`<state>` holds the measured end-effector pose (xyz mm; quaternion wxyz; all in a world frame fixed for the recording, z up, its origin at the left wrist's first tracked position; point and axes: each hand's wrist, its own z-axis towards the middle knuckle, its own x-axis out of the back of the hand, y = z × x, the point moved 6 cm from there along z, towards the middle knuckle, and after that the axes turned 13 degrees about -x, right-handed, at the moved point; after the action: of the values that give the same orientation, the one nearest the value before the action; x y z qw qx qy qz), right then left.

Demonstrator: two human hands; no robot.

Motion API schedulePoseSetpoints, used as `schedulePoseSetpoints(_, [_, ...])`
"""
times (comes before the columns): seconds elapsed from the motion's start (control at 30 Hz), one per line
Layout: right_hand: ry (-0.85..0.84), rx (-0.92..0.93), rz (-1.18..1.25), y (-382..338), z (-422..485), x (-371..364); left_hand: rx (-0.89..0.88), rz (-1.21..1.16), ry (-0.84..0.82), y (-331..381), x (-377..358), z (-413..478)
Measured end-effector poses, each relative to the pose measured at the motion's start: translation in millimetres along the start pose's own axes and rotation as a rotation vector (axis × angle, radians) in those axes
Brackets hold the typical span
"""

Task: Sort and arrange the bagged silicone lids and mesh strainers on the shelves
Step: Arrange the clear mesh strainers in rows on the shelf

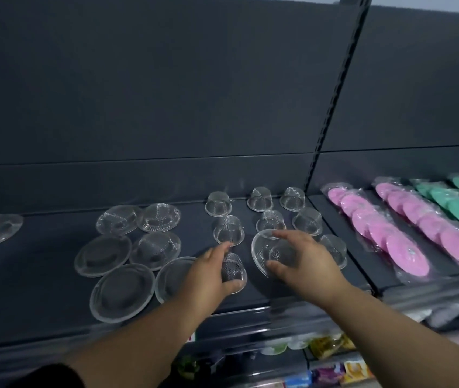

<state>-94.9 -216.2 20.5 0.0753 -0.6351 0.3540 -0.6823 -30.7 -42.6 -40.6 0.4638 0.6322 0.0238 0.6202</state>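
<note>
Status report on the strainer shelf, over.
Left hand grips small mesh strainer. Right hand holds wide strainer, tilted. Other small strainers close around.

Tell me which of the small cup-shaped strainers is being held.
The frontmost small strainer of the left column: the left hand grips it; no hand grips the others.

Dim, bluish light; soft focus throughout, motion blur low at the edges, wide-angle bending the upright (337,88).
</note>
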Motion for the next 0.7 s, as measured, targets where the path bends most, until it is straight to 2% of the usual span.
schedulePoseSetpoints(0.13, [-0.003,0.033,0.020,-13,2,-9,-0.054,0.331,0.004,-13,20,-15])
schedulePoseSetpoints(0.2, [-0.007,0.073,0.044,-25,3,-17,0.000,0.373,-0.024,-34,29,-29])
schedulePoseSetpoints(0.3, [-0.065,0.136,0.075,-50,3,-33,0.072,0.345,-0.066,-59,41,-44])
schedulePoseSetpoints(0.47, [-0.135,0.258,0.075,-92,-1,-62,0.046,0.263,-0.081,-77,64,-55])
schedulePoseSetpoints(0.7, [-0.226,0.255,-0.053,-128,-11,-112,0.049,0.085,-0.110,-116,99,-68])
